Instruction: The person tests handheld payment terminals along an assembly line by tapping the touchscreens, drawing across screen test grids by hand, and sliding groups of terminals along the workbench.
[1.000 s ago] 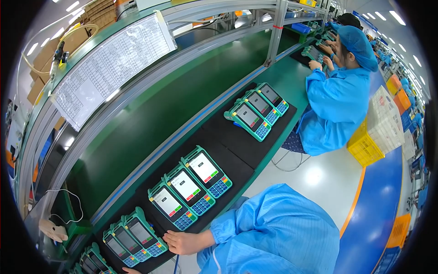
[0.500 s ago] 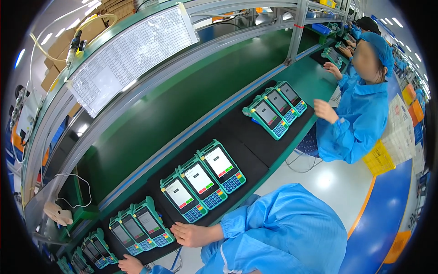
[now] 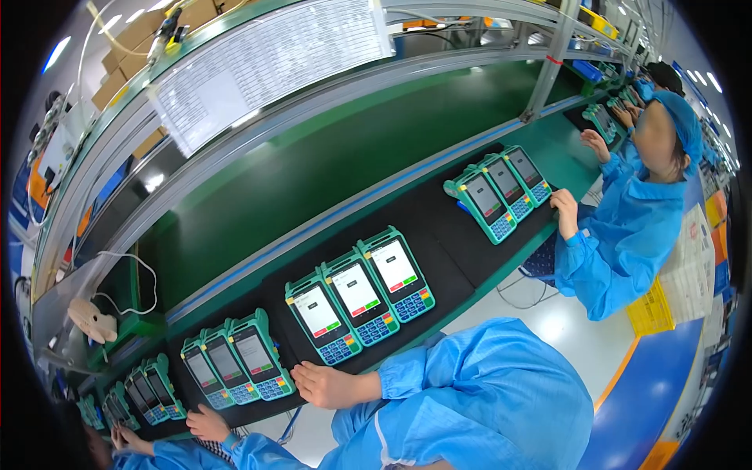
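Note:
Three card payment terminals (image 3: 356, 291) in green cases lie side by side on the black mat, their screens lit white. My right hand (image 3: 325, 384) is at the bench's front edge, just below and left of them, with its fingers stretched out and holding nothing. To the left lies a second set of three terminals (image 3: 225, 364) with dimmer screens. My left hand (image 3: 207, 423) is at the edge below that set, its fingers apart and holding nothing. Both sleeves are light blue.
A third set of terminals (image 3: 501, 196) lies to the right, beside a co-worker in blue (image 3: 619, 227). More terminals (image 3: 149, 395) are at far left near another person's hands (image 3: 129, 440). A metal shelf rail (image 3: 540, 70) and paper sheet (image 3: 274, 66) stand behind; a white cable (image 3: 149, 290) hangs left.
The view has turned, shifting the scene. My left hand has moved up and slightly left in view. The right co-worker's near hand has come down beside the terminals; that set's screens have darkened.

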The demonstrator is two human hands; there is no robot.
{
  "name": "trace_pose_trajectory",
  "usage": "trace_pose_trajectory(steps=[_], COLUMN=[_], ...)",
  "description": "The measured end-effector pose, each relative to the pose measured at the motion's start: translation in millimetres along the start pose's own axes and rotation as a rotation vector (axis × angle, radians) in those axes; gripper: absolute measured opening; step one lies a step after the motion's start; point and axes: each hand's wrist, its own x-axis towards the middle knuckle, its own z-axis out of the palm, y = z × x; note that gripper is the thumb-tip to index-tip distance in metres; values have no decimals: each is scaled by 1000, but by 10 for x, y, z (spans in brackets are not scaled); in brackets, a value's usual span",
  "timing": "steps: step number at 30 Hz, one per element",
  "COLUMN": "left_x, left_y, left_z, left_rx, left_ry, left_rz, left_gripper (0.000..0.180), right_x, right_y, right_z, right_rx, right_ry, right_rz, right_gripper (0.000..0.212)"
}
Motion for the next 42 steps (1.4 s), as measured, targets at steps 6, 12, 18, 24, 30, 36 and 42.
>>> trace_pose_trajectory(steps=[6,12,18,24,30,36,42], left_x=[-7,13,61,96,22,-8,85], left_y=[-90,-35,-96,21,-104,-308,-499], left_z=[154,287,313,450,163,-15,-163], left_rx=[-37,8,5,-6,-279,-787,-1061], left_ry=[17,54,-18,-47,-107,-257,-427], left_rz=[-6,-3,-16,66,213,467,615], left_gripper=[42,43,54,51,50,45,47], right_x=[-27,-84,-74,-97,6,103,123], right_y=[42,107,73,77,-55,-253,-409], right_z=[-5,32,74,18,-137,-296,-261], right_rx=[-1,35,52,21,-97,-264,-241], right_ry=[-52,6,-4,-4,-66,-107,-202], right_rz=[-29,14,19,88,99,179,451], right_gripper=[35,35,37,37,39,34,46])
